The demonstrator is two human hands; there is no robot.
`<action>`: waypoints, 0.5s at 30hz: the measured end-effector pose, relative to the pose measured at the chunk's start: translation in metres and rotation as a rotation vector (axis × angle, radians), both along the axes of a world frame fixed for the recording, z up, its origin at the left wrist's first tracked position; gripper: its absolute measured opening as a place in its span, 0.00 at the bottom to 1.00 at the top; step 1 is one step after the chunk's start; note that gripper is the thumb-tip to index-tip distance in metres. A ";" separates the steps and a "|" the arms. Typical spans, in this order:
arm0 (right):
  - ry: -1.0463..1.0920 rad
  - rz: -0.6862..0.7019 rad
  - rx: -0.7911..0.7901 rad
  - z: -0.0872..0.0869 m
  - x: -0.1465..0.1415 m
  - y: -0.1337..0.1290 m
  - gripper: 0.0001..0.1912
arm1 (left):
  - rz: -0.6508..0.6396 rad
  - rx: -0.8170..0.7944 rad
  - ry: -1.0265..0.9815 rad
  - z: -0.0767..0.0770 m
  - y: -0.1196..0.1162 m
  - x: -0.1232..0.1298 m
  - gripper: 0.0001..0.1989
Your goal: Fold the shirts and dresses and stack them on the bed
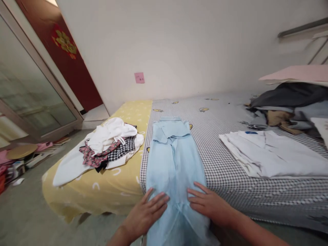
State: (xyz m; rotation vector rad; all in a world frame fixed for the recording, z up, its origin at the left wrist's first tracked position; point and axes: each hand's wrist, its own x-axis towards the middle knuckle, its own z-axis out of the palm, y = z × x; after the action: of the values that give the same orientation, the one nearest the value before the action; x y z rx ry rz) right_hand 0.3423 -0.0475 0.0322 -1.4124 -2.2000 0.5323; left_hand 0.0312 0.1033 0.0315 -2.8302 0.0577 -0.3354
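A light blue collared shirt (176,160) lies lengthwise on the bed, folded narrow, its collar toward the wall and its lower end hanging over the near edge. My left hand (146,212) rests flat on the left side of the shirt, fingers spread. On the right side, my right hand (210,203) also lies on the fabric with its fingers stretched out. Neither hand grips the cloth. Part of the shirt's lower end runs out of the bottom of the view.
A loose heap of clothes (110,143) sits on the yellow sheet (97,191) to the left. Folded white shirts (276,153) lie on the checked sheet (217,116) at right. Behind them is a pile of dark clothes (287,99). A wall (194,48) borders the bed.
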 end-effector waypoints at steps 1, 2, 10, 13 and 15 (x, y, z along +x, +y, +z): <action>0.102 -0.006 -0.040 0.000 0.000 0.002 0.20 | -0.015 -0.091 0.030 0.002 0.003 0.002 0.24; 0.203 -0.038 -0.065 0.000 0.001 0.004 0.18 | -0.012 -0.194 0.052 0.002 0.005 0.003 0.25; 0.458 -0.327 -0.081 0.022 0.014 -0.014 0.13 | 0.235 -0.796 -0.071 0.016 0.011 -0.008 0.26; 0.538 -0.343 -0.191 0.044 0.009 -0.034 0.11 | 0.274 -0.985 -0.064 0.017 0.005 -0.014 0.21; 0.589 -0.333 -0.339 0.056 0.003 -0.049 0.10 | 0.290 -1.189 -0.027 0.011 0.000 -0.015 0.17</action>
State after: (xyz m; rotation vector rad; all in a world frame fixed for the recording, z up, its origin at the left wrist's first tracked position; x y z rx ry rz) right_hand 0.3450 -0.0964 0.0881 -1.4997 -1.4243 1.0718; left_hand 0.0164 0.1038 0.0428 -3.8877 -0.8081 -0.4345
